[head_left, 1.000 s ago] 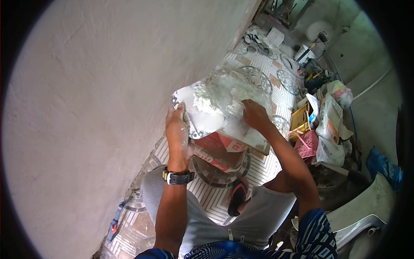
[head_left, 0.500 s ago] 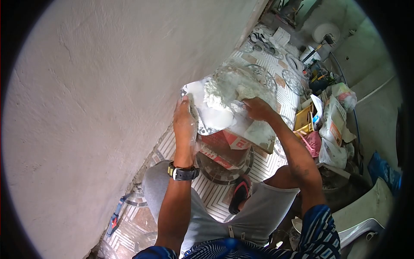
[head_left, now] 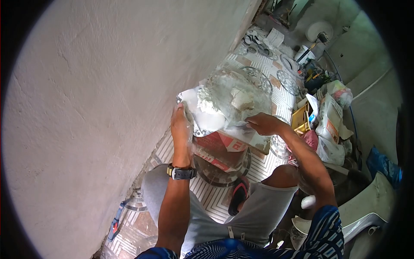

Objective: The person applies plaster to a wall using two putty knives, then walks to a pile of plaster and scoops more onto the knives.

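My left hand (head_left: 181, 129), dusted white with a watch on its wrist, grips the near left edge of a white-coated sheet (head_left: 211, 121) with a speckled rim. White powder and lumpy paste (head_left: 242, 98) are heaped at the sheet's far side. My right hand (head_left: 265, 124) is closed at the right of the heap, fingers pinched together; what they hold is too smeared with white to make out. Underneath lies a flat board (head_left: 261, 145) on a red and white box (head_left: 235, 143).
A plastered wall (head_left: 99, 95) rises close on my left. Patterned tiles (head_left: 211, 196) cover the floor. Along the right lie plastic bags (head_left: 330, 151), a yellow container (head_left: 300, 120) and a pale curved panel (head_left: 366, 207). Farther back stands a white bucket (head_left: 304, 55).
My right hand has moved toward me and slightly right, away from the heap, uncovering more of the paste. My left hand stays on the sheet's edge. The view has shifted a little.
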Demonstrator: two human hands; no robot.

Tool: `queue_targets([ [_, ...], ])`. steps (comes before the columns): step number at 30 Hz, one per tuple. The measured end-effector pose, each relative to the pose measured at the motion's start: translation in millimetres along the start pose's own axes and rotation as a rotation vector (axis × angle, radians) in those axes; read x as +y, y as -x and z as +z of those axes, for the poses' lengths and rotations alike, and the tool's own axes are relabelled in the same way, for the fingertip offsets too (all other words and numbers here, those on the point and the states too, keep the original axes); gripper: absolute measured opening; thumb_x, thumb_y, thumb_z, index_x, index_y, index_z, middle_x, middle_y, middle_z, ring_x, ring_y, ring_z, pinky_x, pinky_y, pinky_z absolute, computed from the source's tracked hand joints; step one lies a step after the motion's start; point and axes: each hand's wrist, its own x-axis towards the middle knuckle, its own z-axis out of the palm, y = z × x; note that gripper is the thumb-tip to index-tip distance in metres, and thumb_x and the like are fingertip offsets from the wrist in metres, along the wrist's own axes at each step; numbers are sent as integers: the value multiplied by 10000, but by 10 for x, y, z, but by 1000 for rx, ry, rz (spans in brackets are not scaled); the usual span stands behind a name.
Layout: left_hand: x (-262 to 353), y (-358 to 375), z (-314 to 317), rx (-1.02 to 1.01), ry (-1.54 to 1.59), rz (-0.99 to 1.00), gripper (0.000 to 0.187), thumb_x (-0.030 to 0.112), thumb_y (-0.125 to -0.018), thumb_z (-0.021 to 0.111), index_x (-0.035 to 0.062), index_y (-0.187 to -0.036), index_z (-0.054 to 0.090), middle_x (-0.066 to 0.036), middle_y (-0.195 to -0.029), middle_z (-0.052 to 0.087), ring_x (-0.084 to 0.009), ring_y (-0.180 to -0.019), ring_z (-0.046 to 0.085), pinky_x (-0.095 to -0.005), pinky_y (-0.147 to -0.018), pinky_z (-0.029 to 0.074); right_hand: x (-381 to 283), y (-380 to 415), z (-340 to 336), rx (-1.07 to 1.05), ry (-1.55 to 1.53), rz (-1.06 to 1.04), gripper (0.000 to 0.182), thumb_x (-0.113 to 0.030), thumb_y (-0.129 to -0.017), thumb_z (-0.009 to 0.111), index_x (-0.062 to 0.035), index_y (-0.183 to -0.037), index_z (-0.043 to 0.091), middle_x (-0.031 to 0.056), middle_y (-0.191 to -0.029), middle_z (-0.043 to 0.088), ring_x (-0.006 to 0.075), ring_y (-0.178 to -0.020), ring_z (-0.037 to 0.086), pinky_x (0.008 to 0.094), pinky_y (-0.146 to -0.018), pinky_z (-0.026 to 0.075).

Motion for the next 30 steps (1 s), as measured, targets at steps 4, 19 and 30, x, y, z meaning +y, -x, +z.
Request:
queue_targets([
  [4,-138,-87,-87,21,27,-1,369,279,-1011,426,-4,-1229,519,-105,-1098,626,-208,-932,665,-327,-804,561,26,203,-153,101,-268,174,298,-283,-977,545,3,-1038,599,159,-739,592,241,-681,551,389,-655,438],
  [19,-173,38,179,-77,345,-364,343,228,-986,435,-32,-1168,564,-151,-1038,678,-255,-874,695,-379,-788,587,-1265,204,-90,800,-36,-370,607,134,-791,499,-66,-1363,475,192,-1323,557,367,-1207,557,425,-1025,464],
  [30,-11,82,136,1,254,-291,318,218,-973,475,-26,-1151,576,-133,-1026,675,-226,-863,691,-354,-736,588,-805,320,325,652,61,-192,616,80,-756,604,-36,-1352,498,210,-1327,552,384,-1197,557,427,-1032,456],
])
